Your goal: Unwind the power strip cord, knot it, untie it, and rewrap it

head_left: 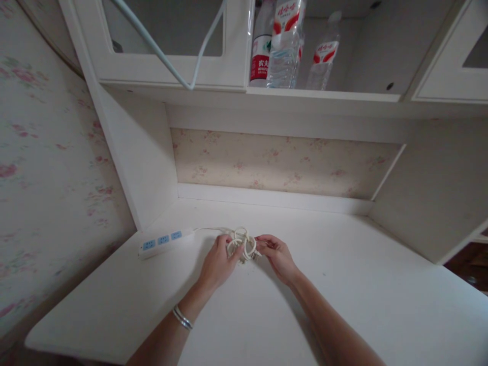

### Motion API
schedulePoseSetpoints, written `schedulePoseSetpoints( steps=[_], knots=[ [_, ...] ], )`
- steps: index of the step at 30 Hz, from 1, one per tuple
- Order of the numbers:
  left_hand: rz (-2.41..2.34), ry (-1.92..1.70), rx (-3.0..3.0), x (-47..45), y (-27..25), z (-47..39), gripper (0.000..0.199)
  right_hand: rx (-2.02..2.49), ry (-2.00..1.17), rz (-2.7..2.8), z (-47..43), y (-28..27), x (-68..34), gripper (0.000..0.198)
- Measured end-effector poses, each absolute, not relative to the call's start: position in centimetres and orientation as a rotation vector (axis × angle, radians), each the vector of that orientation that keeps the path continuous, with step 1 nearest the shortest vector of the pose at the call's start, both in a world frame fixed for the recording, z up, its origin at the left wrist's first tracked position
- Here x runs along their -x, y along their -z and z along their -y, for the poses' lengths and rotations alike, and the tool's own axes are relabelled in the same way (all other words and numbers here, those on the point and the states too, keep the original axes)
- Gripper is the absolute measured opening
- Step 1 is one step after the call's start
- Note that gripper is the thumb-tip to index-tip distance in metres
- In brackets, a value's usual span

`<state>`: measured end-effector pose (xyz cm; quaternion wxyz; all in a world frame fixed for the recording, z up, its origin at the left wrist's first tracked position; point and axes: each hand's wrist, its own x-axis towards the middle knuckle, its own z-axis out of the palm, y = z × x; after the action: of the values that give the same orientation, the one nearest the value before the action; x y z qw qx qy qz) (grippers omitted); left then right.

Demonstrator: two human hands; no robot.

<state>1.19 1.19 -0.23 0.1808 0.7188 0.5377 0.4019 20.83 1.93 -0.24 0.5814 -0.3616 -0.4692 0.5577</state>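
A white plastic power strip with blue-trimmed sockets (164, 240) lies flat near the left rear corner of a white desk surface (343, 284), close to the floral-papered wall, its thin white cord running right into a tangled coil of white cable (243, 243) at the middle of the desk. The person's left hand (219, 262), a silver bangle (182, 317) on its wrist, closes around the left side of the coil, fingers curled over the loops, apparently to keep the bundle together. The right hand (277, 255) meets it from the other side, thumb and fingertips pinched on the loops at the coil's right edge, where what looks like the plug end sits; how firm that pinch is cannot be told. Both hands hold the coil just above or on the desk; which is unclear. Overhead, clear plastic water bottles with red-and-white labels (286, 46) stand upright on an open white cabinet shelf (324, 95), well apart from the hands.
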Motion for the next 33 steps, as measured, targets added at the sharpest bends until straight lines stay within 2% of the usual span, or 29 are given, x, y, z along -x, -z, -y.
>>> schedulePoseSetpoints(
  steps=[5,12,17,23,28,33],
  knots=[
    [-1.545,-1.429,-2.108,-1.2,-0.3,-1.4,0.039,0.870,-1.257,1.182,-1.7,0.0,-20.7,0.028],
    [-1.336,-1.193,-2.282,-0.8,0.3,-2.1,0.058,0.873,-1.195,1.328,-0.9,-1.1,-20.5,0.025],
    [-1.384,-1.218,-2.192,-0.3,-0.1,-2.4,0.077,0.840,-1.209,1.285,-1.1,-0.8,-20.4,0.026],
    [-1.461,-1.315,-2.137,-0.5,0.1,-2.4,0.052,0.933,-1.116,1.412,-1.2,-0.2,-20.2,0.030],
    [-1.448,-1.297,-2.316,-0.8,0.2,-2.0,0.031,1.017,-0.918,1.647,-1.3,0.2,-20.3,0.029],
    [-1.479,-1.318,-2.336,-0.7,0.1,-1.9,0.022,1.055,-0.971,1.659,-1.3,-0.1,-20.9,0.030]
  ],
)
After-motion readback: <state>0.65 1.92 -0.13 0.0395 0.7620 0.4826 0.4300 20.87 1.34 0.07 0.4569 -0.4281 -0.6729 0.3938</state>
